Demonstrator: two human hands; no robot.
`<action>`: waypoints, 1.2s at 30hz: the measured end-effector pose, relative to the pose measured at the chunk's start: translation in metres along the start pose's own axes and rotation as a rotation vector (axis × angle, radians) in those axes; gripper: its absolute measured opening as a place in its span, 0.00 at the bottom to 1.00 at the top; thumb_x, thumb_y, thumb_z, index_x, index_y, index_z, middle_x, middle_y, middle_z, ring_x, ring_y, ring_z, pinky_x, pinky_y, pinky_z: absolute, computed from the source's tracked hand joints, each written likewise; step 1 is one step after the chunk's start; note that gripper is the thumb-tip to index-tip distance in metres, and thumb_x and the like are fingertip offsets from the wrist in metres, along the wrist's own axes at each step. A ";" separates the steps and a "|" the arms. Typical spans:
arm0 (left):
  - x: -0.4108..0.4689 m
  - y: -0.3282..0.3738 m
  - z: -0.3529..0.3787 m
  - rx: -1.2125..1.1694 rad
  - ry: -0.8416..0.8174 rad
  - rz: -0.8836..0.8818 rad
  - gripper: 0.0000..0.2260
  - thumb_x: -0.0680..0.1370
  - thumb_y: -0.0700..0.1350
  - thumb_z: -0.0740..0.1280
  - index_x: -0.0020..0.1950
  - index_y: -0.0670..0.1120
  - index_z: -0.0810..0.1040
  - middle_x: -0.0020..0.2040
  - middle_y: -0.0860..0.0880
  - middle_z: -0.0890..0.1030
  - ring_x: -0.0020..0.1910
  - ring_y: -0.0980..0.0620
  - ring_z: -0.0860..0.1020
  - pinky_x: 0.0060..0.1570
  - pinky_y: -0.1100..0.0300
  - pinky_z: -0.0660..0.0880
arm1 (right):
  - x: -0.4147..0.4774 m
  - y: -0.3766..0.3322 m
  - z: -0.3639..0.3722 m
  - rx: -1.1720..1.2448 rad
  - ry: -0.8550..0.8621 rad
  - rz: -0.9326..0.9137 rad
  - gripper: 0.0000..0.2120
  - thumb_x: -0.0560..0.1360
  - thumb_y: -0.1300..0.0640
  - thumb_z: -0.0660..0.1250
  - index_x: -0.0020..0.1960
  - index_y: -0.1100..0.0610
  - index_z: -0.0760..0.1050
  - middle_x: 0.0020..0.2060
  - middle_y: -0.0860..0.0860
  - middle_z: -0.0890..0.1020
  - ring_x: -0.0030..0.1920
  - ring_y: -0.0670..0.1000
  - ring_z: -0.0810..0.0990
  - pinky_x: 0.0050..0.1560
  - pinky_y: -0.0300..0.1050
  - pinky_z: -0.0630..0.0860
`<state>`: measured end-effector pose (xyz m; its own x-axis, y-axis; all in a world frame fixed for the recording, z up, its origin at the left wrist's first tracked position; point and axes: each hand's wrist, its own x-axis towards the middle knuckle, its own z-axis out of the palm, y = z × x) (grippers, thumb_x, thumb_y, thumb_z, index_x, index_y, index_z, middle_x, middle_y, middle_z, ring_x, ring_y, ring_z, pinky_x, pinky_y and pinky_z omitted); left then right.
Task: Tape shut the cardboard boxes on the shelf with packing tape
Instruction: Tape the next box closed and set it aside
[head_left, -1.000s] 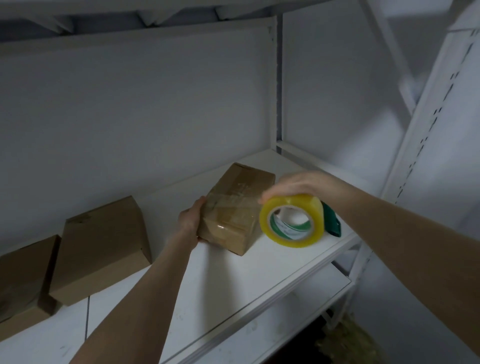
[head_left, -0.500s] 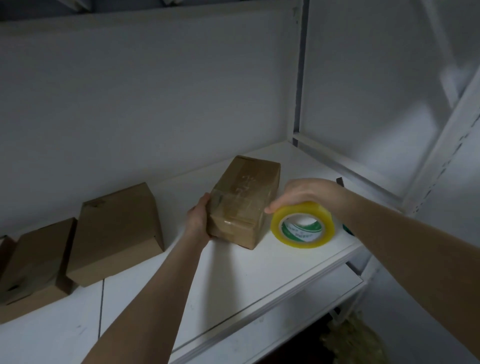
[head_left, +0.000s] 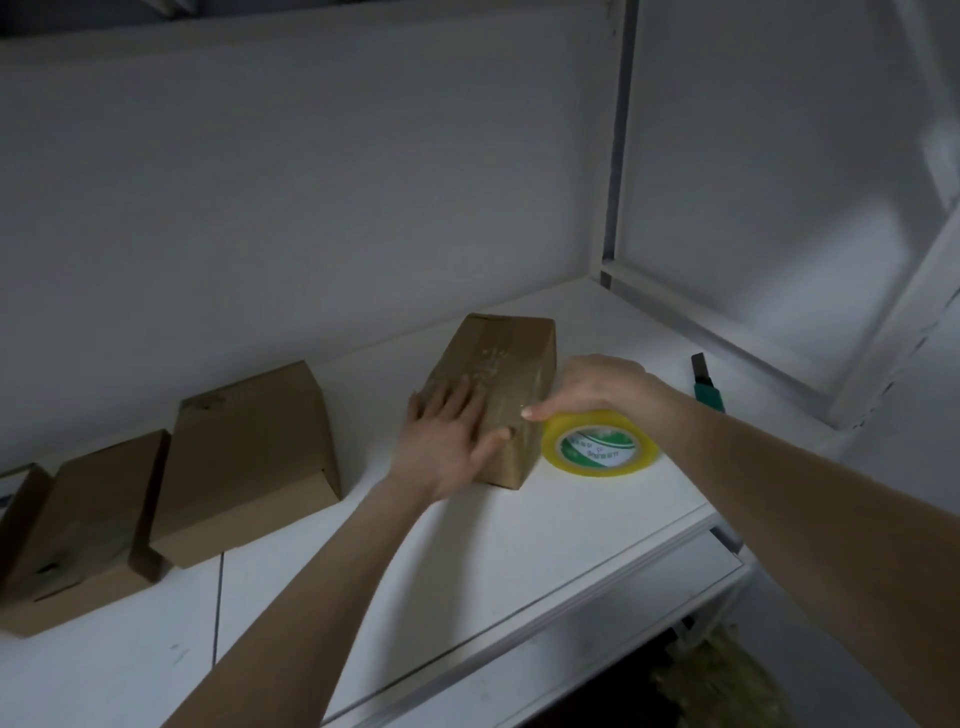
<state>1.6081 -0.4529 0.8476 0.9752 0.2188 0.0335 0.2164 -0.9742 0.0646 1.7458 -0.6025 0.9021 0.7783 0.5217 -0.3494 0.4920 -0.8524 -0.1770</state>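
The white shelf (head_left: 519, 545) carries a large cardboard box (head_left: 249, 457) and a second box (head_left: 88, 519) at the left, and to their right a smaller box (head_left: 498, 364) with glossy tape over its top. It looks stiff but light enough to skid, so it is best steadied from above or gripped by its short ends. The left hand (head_left: 447, 441) lies flat on it, fingers straight and grasping nothing, while the right hand (head_left: 597, 384) curls over the yellow tape roll (head_left: 597, 449) standing just beside the box, with a green cutter (head_left: 707, 387) behind
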 end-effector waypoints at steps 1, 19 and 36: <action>0.000 0.010 0.000 0.033 -0.020 0.040 0.35 0.75 0.70 0.40 0.78 0.56 0.48 0.79 0.50 0.49 0.78 0.47 0.49 0.75 0.45 0.43 | 0.003 0.000 0.000 0.014 -0.004 0.006 0.34 0.63 0.24 0.65 0.50 0.53 0.74 0.49 0.51 0.79 0.53 0.54 0.79 0.50 0.47 0.73; 0.034 0.031 -0.040 -0.946 0.137 -0.355 0.35 0.63 0.66 0.61 0.69 0.56 0.72 0.65 0.52 0.76 0.61 0.48 0.74 0.62 0.50 0.71 | -0.023 0.033 -0.086 0.862 0.065 -0.225 0.23 0.65 0.44 0.77 0.53 0.57 0.81 0.47 0.54 0.85 0.47 0.54 0.84 0.51 0.48 0.81; 0.031 0.021 -0.021 -1.251 0.303 -0.308 0.21 0.72 0.50 0.58 0.64 0.52 0.76 0.58 0.52 0.81 0.58 0.51 0.78 0.61 0.48 0.74 | -0.018 -0.048 -0.107 0.447 0.218 -0.382 0.22 0.73 0.42 0.70 0.56 0.58 0.82 0.52 0.54 0.84 0.52 0.53 0.82 0.56 0.51 0.78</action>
<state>1.6420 -0.4657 0.8710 0.8098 0.5835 0.0610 0.0775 -0.2095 0.9747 1.7501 -0.5671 1.0157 0.6646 0.7472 0.0021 0.5770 -0.5113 -0.6369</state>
